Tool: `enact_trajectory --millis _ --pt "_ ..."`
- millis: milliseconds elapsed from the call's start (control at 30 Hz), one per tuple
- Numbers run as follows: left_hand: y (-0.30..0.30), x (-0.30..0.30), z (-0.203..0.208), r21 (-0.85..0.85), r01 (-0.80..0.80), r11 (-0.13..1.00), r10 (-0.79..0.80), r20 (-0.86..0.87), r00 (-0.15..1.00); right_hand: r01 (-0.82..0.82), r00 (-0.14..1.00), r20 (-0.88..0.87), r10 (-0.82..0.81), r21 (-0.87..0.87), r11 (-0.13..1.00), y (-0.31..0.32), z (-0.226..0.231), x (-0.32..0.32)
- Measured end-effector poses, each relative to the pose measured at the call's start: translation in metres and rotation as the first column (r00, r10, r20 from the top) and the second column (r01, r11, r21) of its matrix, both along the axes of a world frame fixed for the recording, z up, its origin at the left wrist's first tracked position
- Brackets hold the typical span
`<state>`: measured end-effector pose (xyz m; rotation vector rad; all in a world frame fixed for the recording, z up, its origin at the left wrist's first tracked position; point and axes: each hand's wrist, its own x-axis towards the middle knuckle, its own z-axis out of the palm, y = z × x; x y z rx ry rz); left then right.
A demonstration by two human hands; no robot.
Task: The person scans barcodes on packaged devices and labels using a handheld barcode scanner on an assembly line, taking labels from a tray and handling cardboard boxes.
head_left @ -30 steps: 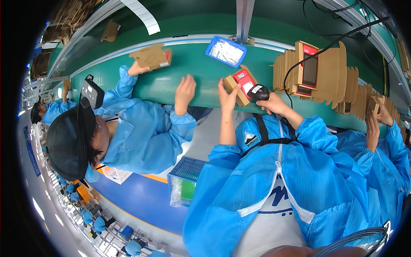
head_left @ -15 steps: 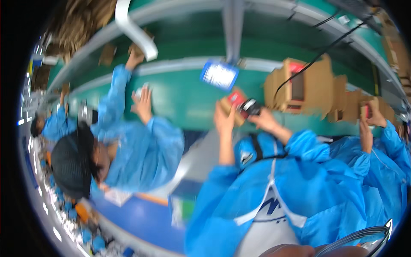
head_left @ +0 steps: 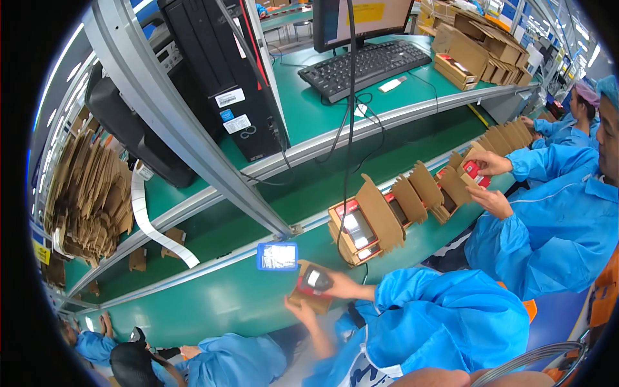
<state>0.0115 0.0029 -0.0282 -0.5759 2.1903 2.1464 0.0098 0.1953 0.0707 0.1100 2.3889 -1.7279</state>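
Over the green bench point(head_left: 213, 303), my left hand point(head_left: 304, 316) is closed on the near edge of a small open cardboard box point(head_left: 298, 300) with red inside. My right hand point(head_left: 347, 286) grips a black handheld device point(head_left: 317, 278) with a white label. The device is over the red part of the box; I cannot tell whether it rests inside. Just beyond the box lies a blue-framed card point(head_left: 277, 256) with a white printed face.
Right of my hands stands a row of open cardboard boxes point(head_left: 387, 242), some holding red-trimmed packs. A co-worker point(head_left: 535, 213) at the right holds a red-and-brown box point(head_left: 474, 171). A black cable point(head_left: 350, 129) hangs in front. A metal post point(head_left: 187, 122), computer tower point(head_left: 222, 77) and keyboard point(head_left: 364, 68) are beyond.
My view has swung up and to the right, bringing the computer, keyboard and box row into sight. Both hands keep hold of the box and the black device.
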Motion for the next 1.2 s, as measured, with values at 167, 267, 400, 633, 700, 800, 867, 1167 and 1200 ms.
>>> enact_trajectory --millis 167,267,400,633,700,800,867,1167,1200 --pt "0.007 -0.002 -0.013 0.211 -0.052 0.976 0.046 0.033 0.998 0.038 0.998 0.060 -0.028 -0.165 0.986 0.023 0.003 -0.004" --pt "0.018 -0.003 -0.009 0.388 -0.075 0.919 0.041 0.095 0.995 -0.087 0.996 0.021 0.089 -0.102 0.991 0.012 -0.016 0.000" --pt "0.029 -0.006 0.011 0.494 -0.171 0.852 0.121 0.133 0.984 -0.097 0.986 -0.147 0.076 -0.144 0.985 -0.004 -0.020 0.006" --pt "0.043 -0.014 0.025 0.496 -0.255 0.830 0.130 0.272 0.953 -0.074 0.925 0.305 0.227 -0.439 0.895 -0.010 -0.009 0.013" --pt "0.043 -0.014 0.020 0.499 -0.208 0.841 0.101 0.234 0.967 -0.054 0.888 0.389 0.245 -0.442 0.895 -0.011 -0.010 0.015" --pt "0.036 -0.023 0.010 0.394 -0.151 0.907 0.087 0.177 0.980 -0.014 0.895 0.402 0.193 -0.406 0.914 -0.002 -0.006 0.016" --pt "0.034 -0.034 0.009 -0.091 0.013 0.996 -0.012 0.016 1.000 -0.007 0.909 0.371 0.191 -0.446 0.895 0.007 0.004 0.018" --pt "0.024 -0.091 0.072 -0.798 -0.048 0.601 -0.216 -0.220 0.951 -0.082 0.931 0.303 0.206 -0.375 0.923 0.021 0.048 0.022" --pt "0.019 -0.112 0.075 -0.780 -0.062 0.623 -0.259 -0.280 0.924 -0.057 0.927 0.323 0.191 -0.382 0.922 0.022 0.049 0.024"
